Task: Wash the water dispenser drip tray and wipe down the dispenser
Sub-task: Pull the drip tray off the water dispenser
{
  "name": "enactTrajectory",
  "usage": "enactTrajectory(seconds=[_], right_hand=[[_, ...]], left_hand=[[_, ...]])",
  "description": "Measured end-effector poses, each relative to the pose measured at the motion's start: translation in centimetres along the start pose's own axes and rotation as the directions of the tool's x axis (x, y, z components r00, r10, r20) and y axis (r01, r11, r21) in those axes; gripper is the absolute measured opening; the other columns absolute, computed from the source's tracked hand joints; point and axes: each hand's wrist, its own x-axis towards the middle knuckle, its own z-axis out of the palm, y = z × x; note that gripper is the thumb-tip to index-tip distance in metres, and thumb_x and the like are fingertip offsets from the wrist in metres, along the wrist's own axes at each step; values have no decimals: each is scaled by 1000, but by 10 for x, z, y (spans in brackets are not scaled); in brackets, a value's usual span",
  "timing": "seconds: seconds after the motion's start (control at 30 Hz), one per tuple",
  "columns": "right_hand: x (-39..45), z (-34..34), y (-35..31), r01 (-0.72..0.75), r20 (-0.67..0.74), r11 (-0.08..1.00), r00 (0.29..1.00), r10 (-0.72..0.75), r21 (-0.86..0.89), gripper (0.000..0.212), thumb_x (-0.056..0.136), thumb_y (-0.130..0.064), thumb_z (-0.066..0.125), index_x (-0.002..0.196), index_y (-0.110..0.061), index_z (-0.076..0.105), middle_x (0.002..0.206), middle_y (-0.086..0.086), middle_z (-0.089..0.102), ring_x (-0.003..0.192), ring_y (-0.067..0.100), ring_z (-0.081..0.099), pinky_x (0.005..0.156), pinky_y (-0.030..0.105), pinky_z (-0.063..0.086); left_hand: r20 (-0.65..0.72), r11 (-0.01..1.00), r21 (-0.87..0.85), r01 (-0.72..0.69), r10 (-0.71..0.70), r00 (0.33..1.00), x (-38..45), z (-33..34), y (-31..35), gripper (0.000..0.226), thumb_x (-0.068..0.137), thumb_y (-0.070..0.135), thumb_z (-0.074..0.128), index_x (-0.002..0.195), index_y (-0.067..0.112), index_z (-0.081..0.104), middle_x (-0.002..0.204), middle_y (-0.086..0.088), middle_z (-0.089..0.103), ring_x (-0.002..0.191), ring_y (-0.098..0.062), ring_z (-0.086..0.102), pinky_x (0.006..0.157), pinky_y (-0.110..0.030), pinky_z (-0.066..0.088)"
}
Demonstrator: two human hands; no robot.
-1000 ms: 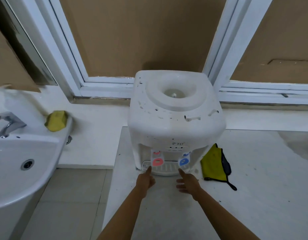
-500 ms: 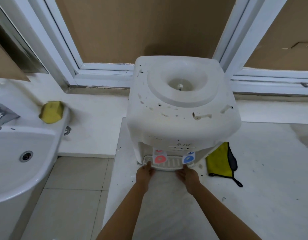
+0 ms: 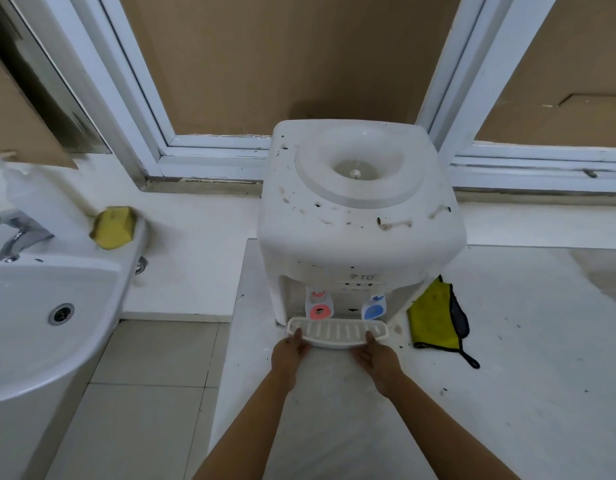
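A white, dirt-speckled tabletop water dispenser (image 3: pixel 358 216) stands on a white counter, with a red tap (image 3: pixel 319 308) and a blue tap (image 3: pixel 373 308) under its front. The white slotted drip tray (image 3: pixel 337 332) sticks out from the dispenser's base below the taps. My left hand (image 3: pixel 290 353) grips the tray's left front edge, thumb on top. My right hand (image 3: pixel 377 356) grips its right front edge the same way.
A yellow cloth with dark trim (image 3: pixel 434 317) lies on the counter (image 3: pixel 524 358) right of the dispenser. A white sink (image 3: pixel 40 317) with a metal faucet (image 3: pixel 17 233) is at the left, a yellow sponge (image 3: pixel 113 227) on its rim. Window frames stand behind.
Both hands reached the drip tray and took hold of its front edge. The tray has slid out toward me from under the taps.
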Motion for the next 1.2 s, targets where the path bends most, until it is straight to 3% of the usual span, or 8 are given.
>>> enactTrajectory(seconds=[0.1,0.3,0.47,0.67,0.83,1.0,1.13,1.2], right_hand=[[-16,-7,6,28,35,1000,999,-27,-13,37,99,-23,53,126,2,53,104,15,65,96,26,63,93,38,48],[-57,-20,17,84,128,996,988,-82,-9,33,100,-25,52,121,0,57,106,14,67,100,25,64,96,37,48],[-87,-33,22,136,179,990,976,-128,-37,34,99,-23,54,119,4,57,107,22,67,99,31,66,81,31,57],[-129,-47,26,85,222,996,972,-80,-14,40,99,-28,52,124,3,51,113,25,61,99,32,62,97,42,48],[-169,-48,41,55,288,998,956,-50,-9,43,98,-27,56,124,6,52,119,26,61,102,31,64,87,38,53],[-208,-34,66,14,352,999,935,-28,44,44,97,-25,58,129,5,50,122,22,58,104,30,62,94,41,49],[-238,-12,86,-3,428,1000,904,-9,27,44,96,-25,57,129,3,49,125,23,56,103,30,62,99,45,48],[-252,4,97,-5,457,1000,889,-3,15,42,97,-25,57,128,2,50,124,22,58,101,29,63,100,46,47]], left_hand=[[13,1000,17,-16,16,1000,-14,-7,-7,28,94,32,59,92,5,68,105,-18,71,103,-29,66,101,-44,48],[22,994,5,-105,105,994,-55,-21,-18,28,94,31,59,94,5,68,105,-18,70,102,-26,67,101,-41,49],[3,984,-41,-174,175,985,-93,-29,-30,32,95,30,58,96,-1,67,104,-20,68,98,-26,67,97,-37,51],[-78,961,-113,-252,244,967,-146,-41,-50,29,94,29,58,94,1,67,101,-20,69,94,-24,67,96,-38,51],[-148,930,-218,-295,267,952,-195,-69,-71,30,94,24,60,93,-6,66,91,-20,67,90,-26,66,96,-37,51],[-256,914,-217,-342,285,924,-240,-106,-87,33,91,30,64,76,1,69,73,-12,69,84,-26,64,98,-43,50],[-319,882,-263,-390,302,898,-272,-140,-90,35,91,30,64,87,-5,68,89,-20,71,90,-27,68,85,-30,58],[-350,878,-264,-399,298,888,-284,-162,-91,36,91,31,64,93,-4,69,95,-21,72,94,-28,70,85,-31,57]])
